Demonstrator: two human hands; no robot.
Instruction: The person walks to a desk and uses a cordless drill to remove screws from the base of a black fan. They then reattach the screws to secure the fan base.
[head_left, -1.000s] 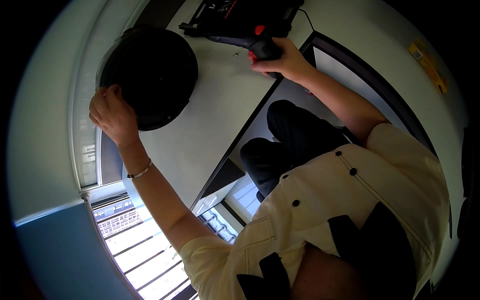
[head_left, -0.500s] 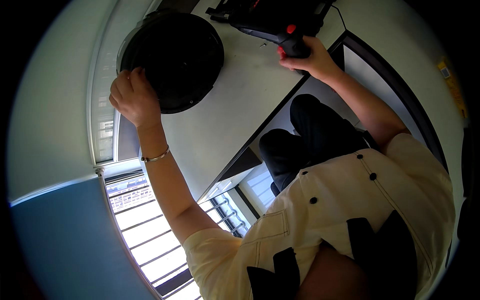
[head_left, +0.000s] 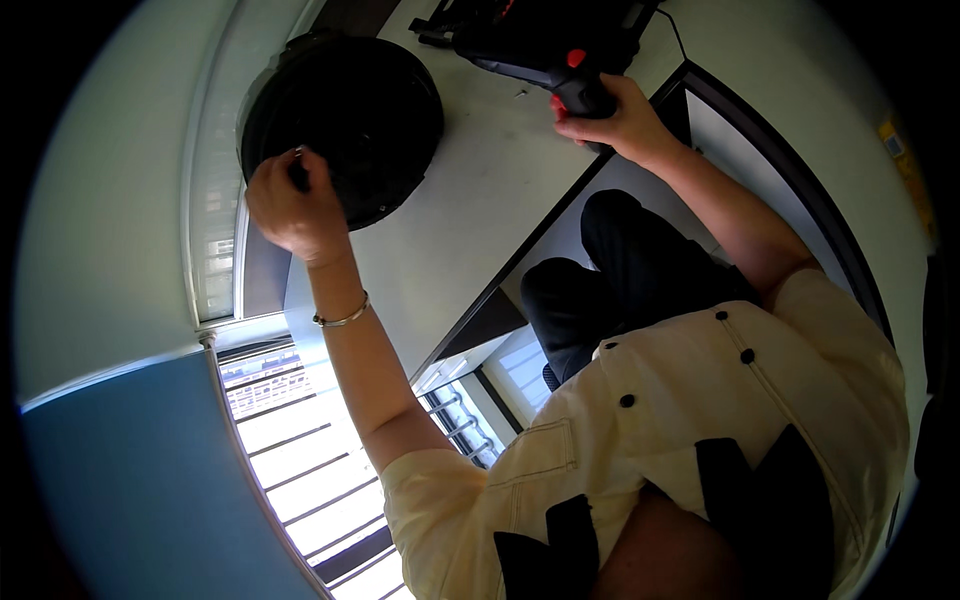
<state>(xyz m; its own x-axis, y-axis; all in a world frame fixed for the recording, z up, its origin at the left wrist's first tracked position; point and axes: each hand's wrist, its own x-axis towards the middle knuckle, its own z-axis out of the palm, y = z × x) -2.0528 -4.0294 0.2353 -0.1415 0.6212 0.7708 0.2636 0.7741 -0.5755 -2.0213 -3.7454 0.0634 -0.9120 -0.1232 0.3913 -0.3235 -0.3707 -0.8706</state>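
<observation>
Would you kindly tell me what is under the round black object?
The round black object appears to rest on the pale tabletop. Its body covers the surface beneath, so anything there cannot be seen.

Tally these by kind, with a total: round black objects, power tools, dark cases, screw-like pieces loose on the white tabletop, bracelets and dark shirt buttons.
Round black object: 1
Power tool, in the right hand: 1
Dark case: 1
Loose screw-like piece: 1
Bracelet: 1
Dark shirt buttons: 4
Total: 9
</observation>
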